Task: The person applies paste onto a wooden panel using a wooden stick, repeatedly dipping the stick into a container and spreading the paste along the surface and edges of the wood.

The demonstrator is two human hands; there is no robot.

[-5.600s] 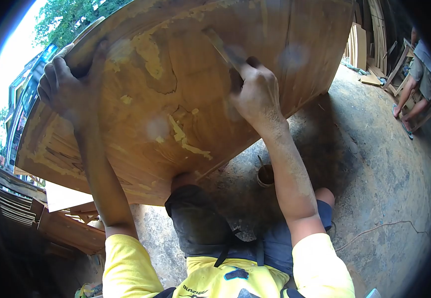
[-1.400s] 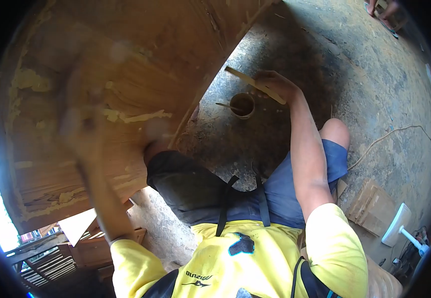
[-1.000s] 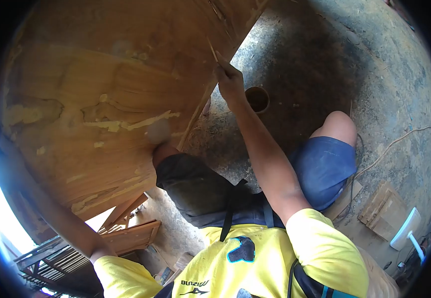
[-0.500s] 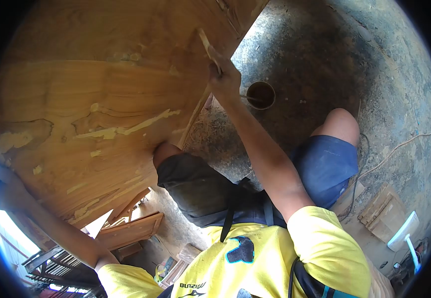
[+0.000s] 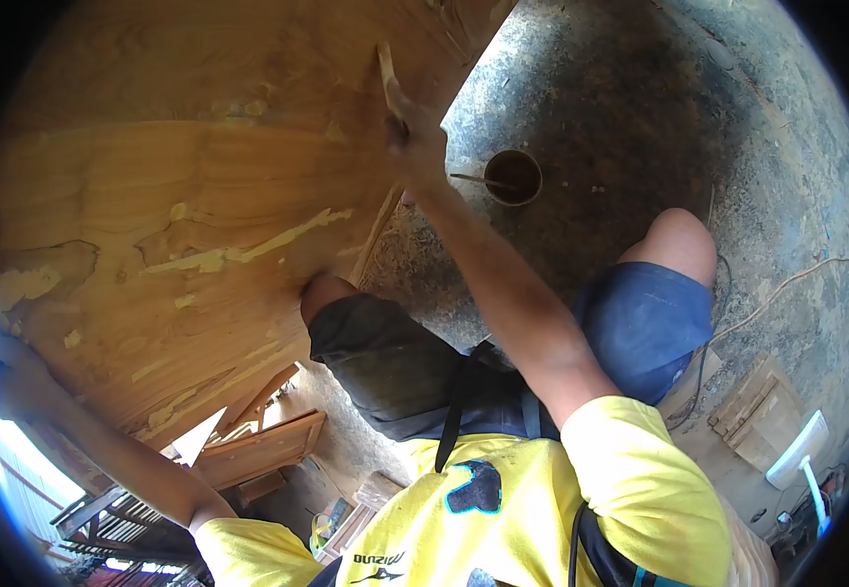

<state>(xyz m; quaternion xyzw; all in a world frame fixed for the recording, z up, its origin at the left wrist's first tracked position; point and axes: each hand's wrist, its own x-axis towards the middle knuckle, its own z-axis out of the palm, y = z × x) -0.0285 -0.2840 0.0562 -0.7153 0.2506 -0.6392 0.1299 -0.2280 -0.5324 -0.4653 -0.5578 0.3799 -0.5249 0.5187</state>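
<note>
A large wooden panel (image 5: 248,166) with pale filler-like streaks and patches takes up the left half of the view. Near its right edge, my right hand (image 5: 418,149) is closed around a slim, pale tool like a flat stick or brush (image 5: 388,70). The tool's upper end lies over the panel face; whether it touches the wood I cannot tell. At the panel's far left edge is my left hand (image 5: 3,364), dark and blurred against bright light, its fingers unclear.
A round pot (image 5: 513,178) with a stick (image 5: 483,181) across it stands on the stained concrete floor (image 5: 630,117). A cable (image 5: 777,296), wood pieces (image 5: 759,411) and a white-and-blue object (image 5: 804,455) lie right. Wooden frames (image 5: 258,450) stand lower left.
My right hand has moved slightly left over the panel, the tool with it. More of the stick in the pot now shows. My left hand has hardly moved.
</note>
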